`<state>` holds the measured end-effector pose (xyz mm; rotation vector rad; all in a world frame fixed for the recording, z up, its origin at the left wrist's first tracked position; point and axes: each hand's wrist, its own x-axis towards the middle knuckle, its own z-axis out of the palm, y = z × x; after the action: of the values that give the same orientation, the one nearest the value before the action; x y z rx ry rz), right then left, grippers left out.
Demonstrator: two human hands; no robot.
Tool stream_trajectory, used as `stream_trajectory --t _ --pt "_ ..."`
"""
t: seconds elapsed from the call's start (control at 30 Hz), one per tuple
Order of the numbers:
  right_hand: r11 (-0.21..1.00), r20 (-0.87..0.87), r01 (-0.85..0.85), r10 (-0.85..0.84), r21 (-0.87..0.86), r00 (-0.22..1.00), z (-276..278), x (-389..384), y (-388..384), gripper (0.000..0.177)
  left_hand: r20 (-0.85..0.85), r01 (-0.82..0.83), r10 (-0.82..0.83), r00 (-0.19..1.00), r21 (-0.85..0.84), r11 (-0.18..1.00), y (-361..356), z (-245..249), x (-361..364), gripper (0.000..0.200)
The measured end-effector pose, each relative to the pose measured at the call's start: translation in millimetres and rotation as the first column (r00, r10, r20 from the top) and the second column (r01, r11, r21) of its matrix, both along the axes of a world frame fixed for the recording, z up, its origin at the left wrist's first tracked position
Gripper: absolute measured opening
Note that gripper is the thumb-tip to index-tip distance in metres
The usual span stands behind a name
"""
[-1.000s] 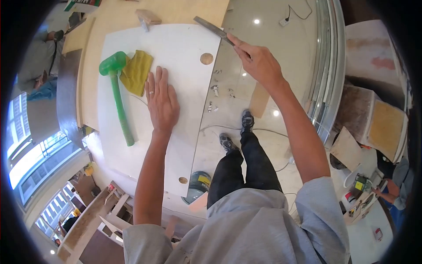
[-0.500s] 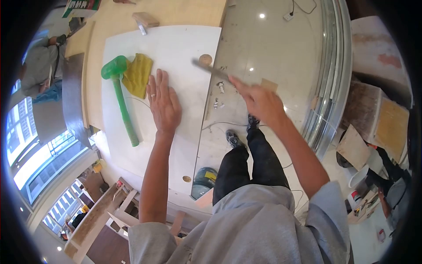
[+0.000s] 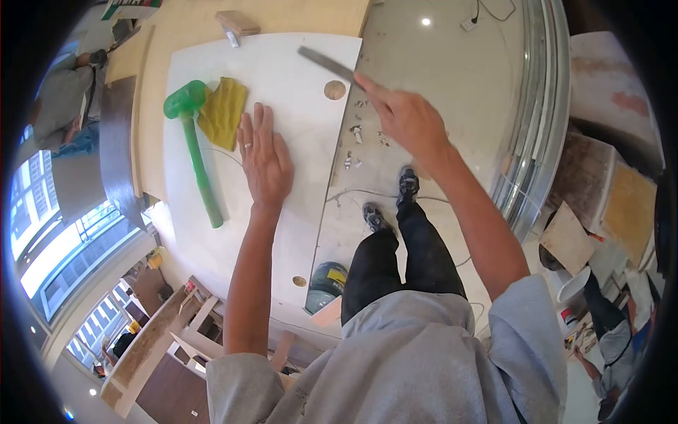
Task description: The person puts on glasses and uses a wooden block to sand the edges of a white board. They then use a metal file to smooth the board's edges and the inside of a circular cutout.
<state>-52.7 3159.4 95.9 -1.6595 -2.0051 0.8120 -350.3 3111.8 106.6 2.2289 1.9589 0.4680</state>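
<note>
My left hand (image 3: pixel 267 159) lies flat on a white panel (image 3: pixel 275 233), fingers stretched out, a ring on one of them. Just left of its fingertips is a crumpled yellow cloth (image 3: pixel 224 113). A green mallet (image 3: pixel 195 159) rests beside the cloth, its head touching or almost touching it. My right hand (image 3: pixel 409 124) grips a long, flat grey file (image 3: pixel 325 65) at one end, near the panel's right edge. The file reaches out over the panel's upper right corner, above a round hole (image 3: pixel 335 90). A second round hole (image 3: pixel 299 281) sits near the lower edge.
A wooden block (image 3: pixel 238 22) lies on the workbench behind the panel. White scraps (image 3: pixel 356 133) and a cable (image 3: pixel 353 191) are on the tiled floor. A dark bucket (image 3: pixel 327 283) stands by the panel's lower right corner. Other people work at far left and far right.
My right hand and the file have moved up and slightly left, the file now farther over the panel's corner. My left hand stays flat in the same place on the panel.
</note>
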Motion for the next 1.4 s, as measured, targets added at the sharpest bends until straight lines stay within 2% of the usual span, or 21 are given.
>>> stream_trajectory --t 0.13,0.27,0.33,0.4,0.5,0.63,0.67,0.73,0.77,0.8,0.87,0.97,1.0,1.03,1.07,1.13,1.23,1.3,1.33,1.37,1.4 --pt "0.999 -0.076 -0.006 0.003 -0.044 0.997 1.5 -2.7 -1.0 0.057 0.001 0.008 -0.008 1.000 -0.006 1.000 0.0 0.3 -2.8 0.054" --pt "0.982 0.081 -0.165 0.173 -0.093 0.982 17.5 8.4 -125.2 0.059 0.019 0.004 -0.004 1.000 -0.019 1.000 2.0 1.1 -3.7 0.054" --pt "0.958 -0.019 -0.218 0.218 -0.189 0.976 30.5 21.7 -179.1 0.057 0.015 0.014 -0.013 1.000 -0.030 0.999 0.7 2.9 -3.8 0.055" --pt "0.973 -0.084 -0.193 0.184 -0.128 0.979 33.1 41.3 -215.1 0.062 -0.023 0.039 -0.040 0.999 -0.020 0.999 2.0 -0.1 -5.4 0.058" --pt "0.991 -0.247 0.007 -0.040 -0.130 0.968 21.8 64.5 -249.9 0.050 -0.081 0.134 -0.134 0.988 -0.006 0.991 23.1 -5.7 1.0 0.064" --pt "0.918 -0.225 0.147 -0.242 -0.369 0.944 18.7 101.7 -254.4 0.046 -0.082 0.134 -0.132 0.988 0.028 0.991 101.5 -20.9 44.2 0.067" --pt "0.917 -0.229 0.176 -0.269 -0.359 0.936 13.7 108.8 -256.2 0.046 -0.083 0.126 -0.121 0.989 0.056 0.990 113.0 -27.4 57.2 0.066" --pt "0.911 -0.235 0.226 -0.317 -0.345 0.919 6.0 120.3 -257.5 0.047 -0.093 0.250 -0.241 0.966 0.099 0.963 102.8 -46.0 90.7 0.069" --pt "0.898 -0.265 0.254 -0.359 -0.359 0.895 11.1 124.8 -256.2 0.047 0.152 0.399 -0.393 0.907 -0.008 0.917 74.4 -37.8 114.8 0.071" --pt "0.892 -0.265 0.306 -0.400 -0.334 0.877 9.5 127.5 -259.3 0.047 0.397 0.556 -0.488 0.777 -0.068 0.829 38.4 -19.5 135.3 0.072" --pt "0.864 -0.270 0.416 -0.488 -0.283 0.830 -0.3 138.8 -268.4 0.046 0.144 0.867 -0.855 0.499 -0.085 0.491 -20.1 10.6 150.7 0.075" --pt "0.755 -0.154 0.514 -0.611 -0.408 0.776 3.9 156.8 -278.8 0.051 0.122 0.558 -0.544 0.830 -0.199 0.806 -20.3 15.4 92.4 0.074" --pt "0.682 -0.107 0.542 -0.665 -0.490 0.739 8.7 160.9 -280.3 0.053 0.072 0.435 -0.430 0.900 -0.079 0.897 -6.9 11.9 66.3 0.069" --pt "0.680 -0.142 0.562 -0.687 -0.471 0.713 4.9 161.8 -281.9 0.053 0.053 0.295 -0.297 0.953 0.038 0.955 6.3 8.4 40.1 0.064" --pt "0.655 -0.147 0.573 -0.712 -0.493 0.687 -8.6 166.1 -288.9 0.052 0.002 0.210 -0.210 0.978 0.037 0.977 21.3 4.3 17.4 0.064" --pt "0.604 -0.153 0.588 -0.756 -0.538 0.636 -40.4 177.1 -306.5 0.050 -0.113 0.205 -0.206 0.972 -0.023 0.979 27.9 -2.5 6.6 0.066" --pt "0.552 -0.248 0.548 -0.810 -0.628 0.532 -20.2 161.0 -285.8 0.044 -0.122 0.246 -0.252 0.960 -0.066 0.967 2.8 -11.3 46.7 0.069" --pt "0.543 -0.358 0.489 -0.832 -0.683 0.424 -17.3 150.5 -269.3 0.043 0.090 0.440 -0.430 0.898 -0.165 0.883 -40.8 -0.4 94.4 0.077" --pt "0.542 -0.407 0.456 -0.838 -0.706 0.365 -14.3 144.8 -260.9 0.043 -0.010 0.373 -0.408 0.913 -0.386 0.844 -74.4 -12.1 120.0 0.077" --pt "0.553 -0.447 0.429 -0.832 -0.715 0.327 -3.9 138.0 -250.3 0.045 0.375 0.607 -0.481 0.792 -0.401 0.686 -101.7 14.6 142.0 0.076" --pt "0.565 -0.486 0.402 -0.825 -0.721 0.289 10.3 131.0 -238.3 0.046 0.344 0.742 -0.658 0.670 -0.351 0.572 -123.3 29.5 154.8 0.074"
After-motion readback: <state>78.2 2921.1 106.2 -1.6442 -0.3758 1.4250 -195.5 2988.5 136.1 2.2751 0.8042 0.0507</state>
